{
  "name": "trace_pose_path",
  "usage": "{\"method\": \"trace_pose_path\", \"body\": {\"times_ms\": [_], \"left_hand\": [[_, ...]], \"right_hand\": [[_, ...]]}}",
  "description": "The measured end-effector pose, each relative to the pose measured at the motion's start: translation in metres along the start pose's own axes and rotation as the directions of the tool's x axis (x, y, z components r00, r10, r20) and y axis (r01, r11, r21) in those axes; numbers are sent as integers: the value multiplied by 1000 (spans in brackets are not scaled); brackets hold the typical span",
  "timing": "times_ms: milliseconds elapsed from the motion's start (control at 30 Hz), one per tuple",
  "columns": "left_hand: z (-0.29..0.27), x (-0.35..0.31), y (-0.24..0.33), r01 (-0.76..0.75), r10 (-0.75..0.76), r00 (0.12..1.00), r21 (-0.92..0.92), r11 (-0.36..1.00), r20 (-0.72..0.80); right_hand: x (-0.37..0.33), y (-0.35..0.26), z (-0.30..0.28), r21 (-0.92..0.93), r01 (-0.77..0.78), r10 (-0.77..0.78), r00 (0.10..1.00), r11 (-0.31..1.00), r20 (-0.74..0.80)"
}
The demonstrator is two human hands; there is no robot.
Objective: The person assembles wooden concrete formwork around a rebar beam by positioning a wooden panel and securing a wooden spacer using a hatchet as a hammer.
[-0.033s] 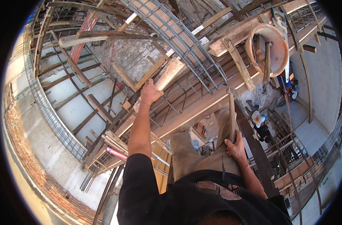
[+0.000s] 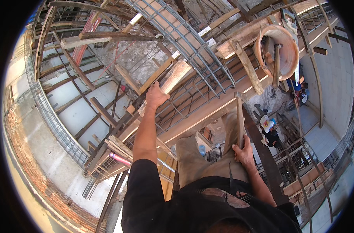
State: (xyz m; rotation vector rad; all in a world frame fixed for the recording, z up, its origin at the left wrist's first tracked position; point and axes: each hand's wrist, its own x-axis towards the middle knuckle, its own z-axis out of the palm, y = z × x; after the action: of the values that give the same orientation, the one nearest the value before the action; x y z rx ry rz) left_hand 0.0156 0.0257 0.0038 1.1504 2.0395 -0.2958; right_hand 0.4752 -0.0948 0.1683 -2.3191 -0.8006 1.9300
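Bucket (image 2: 288,58) holds a wooden-handled tool (image 2: 276,70) — right hand (image 2: 244,152) grips a hammer (image 2: 239,120).

Black short-sleeved shirt (image 2: 146,182), pinkish print (image 2: 227,198) on front; brown trousers (image 2: 196,161), dark strap (image 2: 231,171).

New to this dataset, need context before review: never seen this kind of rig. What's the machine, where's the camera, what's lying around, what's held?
No machine here: just a person's two bare hands. The view is from the left of two fisheye cameras worn on the head, looking down, so straight edges bend.

The left hand grips a short timber piece. The right hand holds a wooden-handled tool, apparently a hammer.

In front run long planks and a steel rebar cage. At upper right are an orange bucket with tools inside and a handsaw beside it.
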Motion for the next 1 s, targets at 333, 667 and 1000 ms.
{"method": "trace_pose_path", "body": {"times_ms": [333,667,1000], "left_hand": [[14,9,-19,105,-112,990,-94,990,-80],[17,8,-26,96,-103,991,-89,991,-83],[2,15,-38,135,-156,981,-172,976,-113]], "right_hand": [[-1,-4,-1,-23,29,-29,1000,999,10],[-2,0,0,-19,-3,2,1000,1000,-23],[2,3,4,-9,-6,5,1000,1000,-27]]}}
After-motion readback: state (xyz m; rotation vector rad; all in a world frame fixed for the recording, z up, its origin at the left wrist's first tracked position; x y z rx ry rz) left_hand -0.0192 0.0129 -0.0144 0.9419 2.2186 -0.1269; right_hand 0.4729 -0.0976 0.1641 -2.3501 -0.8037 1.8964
